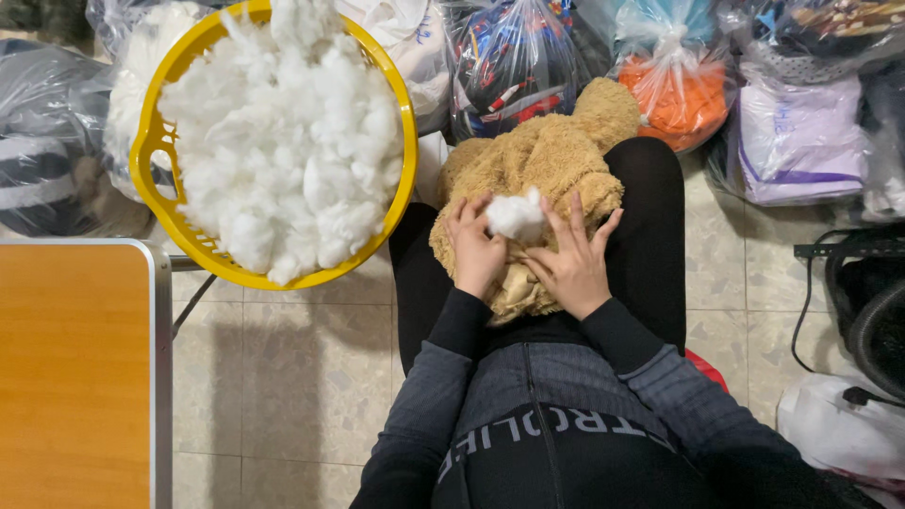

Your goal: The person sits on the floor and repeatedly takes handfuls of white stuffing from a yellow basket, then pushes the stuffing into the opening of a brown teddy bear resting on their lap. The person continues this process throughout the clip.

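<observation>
A tan plush toy [551, 165] lies across the seated person's lap, with a tuft of white stuffing [517, 217] at its middle. The left hand [474, 251] has its fingers curled onto the tuft, while the right hand [573, 264] lies flat with fingers spread on the plush beside it. Just to the left stands a yellow basket [156, 155] heaped with white fibrefill [283, 141], beside a wooden table [75, 368].

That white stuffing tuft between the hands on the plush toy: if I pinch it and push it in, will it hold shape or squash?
The white tuft looks wispy and loose, like the heap in the yellow basket, so it will likely squash and shed strands. It seems very light for its size. The tan plush toy sags over the lap, so it probably yields when pushed.
</observation>
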